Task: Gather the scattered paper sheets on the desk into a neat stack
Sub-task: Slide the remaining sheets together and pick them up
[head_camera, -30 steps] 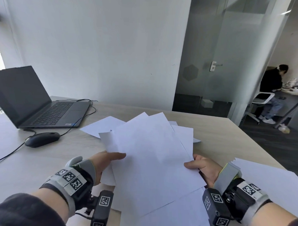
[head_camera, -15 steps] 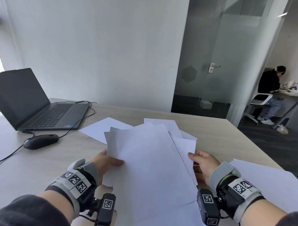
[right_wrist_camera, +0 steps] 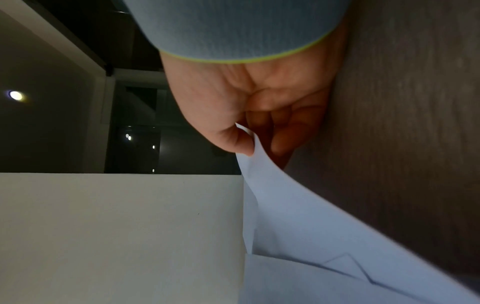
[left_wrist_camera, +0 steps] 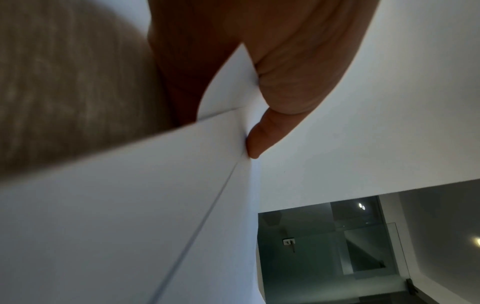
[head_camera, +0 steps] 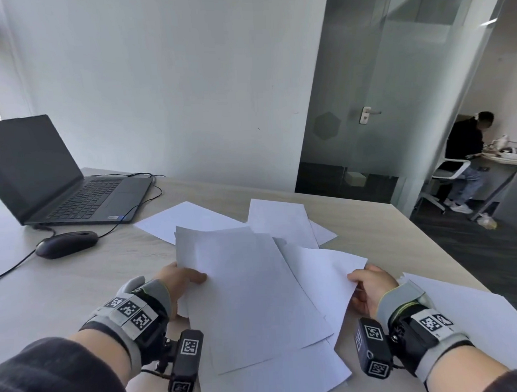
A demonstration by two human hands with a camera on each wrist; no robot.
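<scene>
Pinching opposite sheet (head_camera: 249, 291) edges, both hands (head_camera: 178, 283) leave bare desk (head_camera: 63, 293) leftward.

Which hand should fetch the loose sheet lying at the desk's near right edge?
Right, probably. The right hand pinches only one sheet's corner and sits beside the loose sheet. The left hand grips the main bundle and would have to cross over.

Soft daylight is coming from my left; the head view is bending straight lines at the edges. My right wrist view is looking dim, my left one blurring close surfaces.
</scene>
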